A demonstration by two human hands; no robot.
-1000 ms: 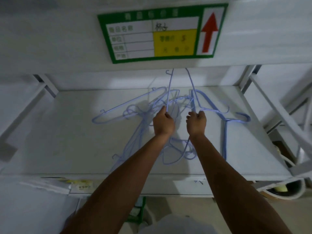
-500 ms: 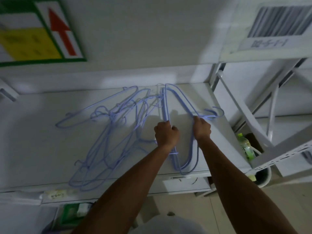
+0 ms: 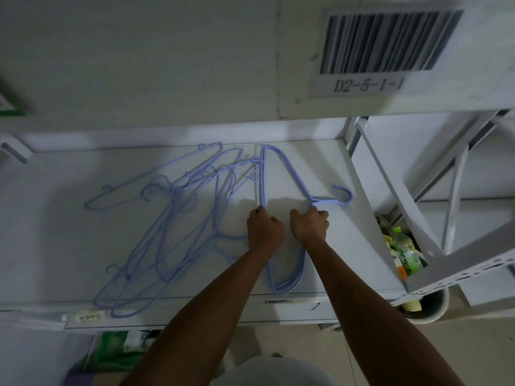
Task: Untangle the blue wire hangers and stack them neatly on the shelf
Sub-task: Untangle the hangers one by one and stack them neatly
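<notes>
While clutching the loose hangers (image 3: 262, 179), left hand (image 3: 264, 229) on bar, right hand (image 3: 309, 225) seemingly at neck, lay flat, right of the tangle (image 3: 178, 196).

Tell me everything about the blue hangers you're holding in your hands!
The held hangers are a few thin blue wire triangles, seemingly plastic-coated, stacked one on another. They lie flat on the white shelf near its right end, with the hook pointing right. The left hand grips the long straight bar, and the right hand grips the neck. One rounded corner reaches the shelf's front edge. The tangled pile lies to their left.
</notes>
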